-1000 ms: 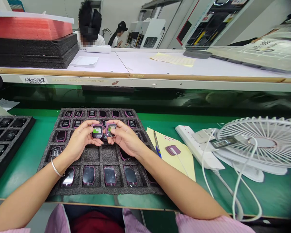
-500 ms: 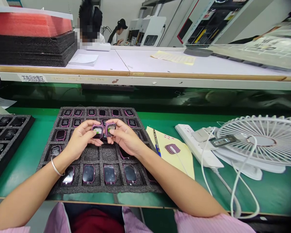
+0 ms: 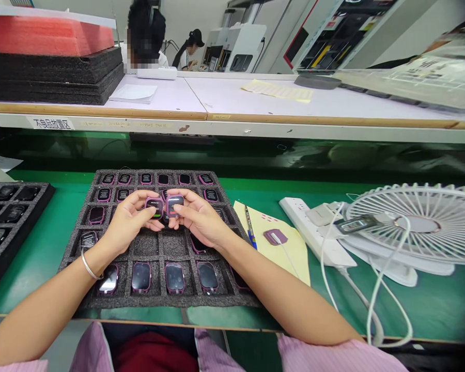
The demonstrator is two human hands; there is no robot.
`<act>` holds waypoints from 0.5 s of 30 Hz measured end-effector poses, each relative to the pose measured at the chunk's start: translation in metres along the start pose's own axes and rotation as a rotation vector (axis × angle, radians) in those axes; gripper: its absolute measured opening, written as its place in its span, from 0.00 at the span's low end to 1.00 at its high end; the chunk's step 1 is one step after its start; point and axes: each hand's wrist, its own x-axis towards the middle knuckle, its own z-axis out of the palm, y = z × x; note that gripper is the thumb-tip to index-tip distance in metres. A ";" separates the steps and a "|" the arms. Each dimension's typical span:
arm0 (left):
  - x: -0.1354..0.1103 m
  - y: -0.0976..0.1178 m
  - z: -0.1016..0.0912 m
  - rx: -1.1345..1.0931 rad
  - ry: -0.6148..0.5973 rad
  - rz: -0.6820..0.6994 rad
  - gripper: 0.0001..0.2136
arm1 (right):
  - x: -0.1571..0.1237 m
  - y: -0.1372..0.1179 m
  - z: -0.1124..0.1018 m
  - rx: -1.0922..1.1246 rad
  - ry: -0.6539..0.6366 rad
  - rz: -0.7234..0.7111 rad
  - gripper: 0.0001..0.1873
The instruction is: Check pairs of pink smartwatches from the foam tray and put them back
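Observation:
Above the middle of a dark foam tray (image 3: 160,299), my two hands each grip a purple-cased smartwatch body without a strap. My left hand (image 3: 127,219) is closed on the left smartwatch (image 3: 153,203), its thumb lying on the lit screen. Close beside it, my right hand (image 3: 201,217) is closed on the other smartwatch (image 3: 174,200), with the thumb on that screen. Many more watch bodies sit in the tray's compartments, such as a dark-screened one (image 3: 141,276) in the front row. Several tray pockets below my hands hold nothing.
Right of the tray lie yellow paper (image 3: 294,253), a pen (image 3: 250,227) and a purple charging pad (image 3: 276,237). A power strip (image 3: 313,227), white cables and a white fan (image 3: 418,222) stand farther right. Another tray (image 3: 19,243) is at left. Behind is a shelf (image 3: 217,95); people sit beyond it.
The screens of both held smartwatches show different content: the white and green areas have given way to darker displays. Both hands have barely moved.

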 end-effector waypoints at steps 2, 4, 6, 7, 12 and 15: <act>-0.001 0.001 0.000 -0.019 -0.009 -0.002 0.18 | 0.000 -0.001 0.000 0.015 0.001 0.003 0.23; -0.001 0.001 -0.001 -0.027 -0.016 0.002 0.19 | 0.000 -0.001 0.001 0.029 0.002 0.007 0.24; 0.000 0.001 -0.002 -0.023 -0.021 0.008 0.21 | 0.000 -0.002 0.002 0.034 0.006 0.007 0.25; 0.001 0.000 -0.002 -0.019 -0.020 0.011 0.22 | 0.000 -0.002 0.002 0.036 0.012 0.005 0.26; -0.006 0.012 0.006 -0.016 -0.064 0.069 0.27 | 0.001 -0.002 0.002 0.060 0.014 -0.007 0.29; -0.035 0.032 0.015 -0.094 -0.356 0.033 0.27 | 0.001 -0.003 0.002 0.060 -0.029 -0.017 0.32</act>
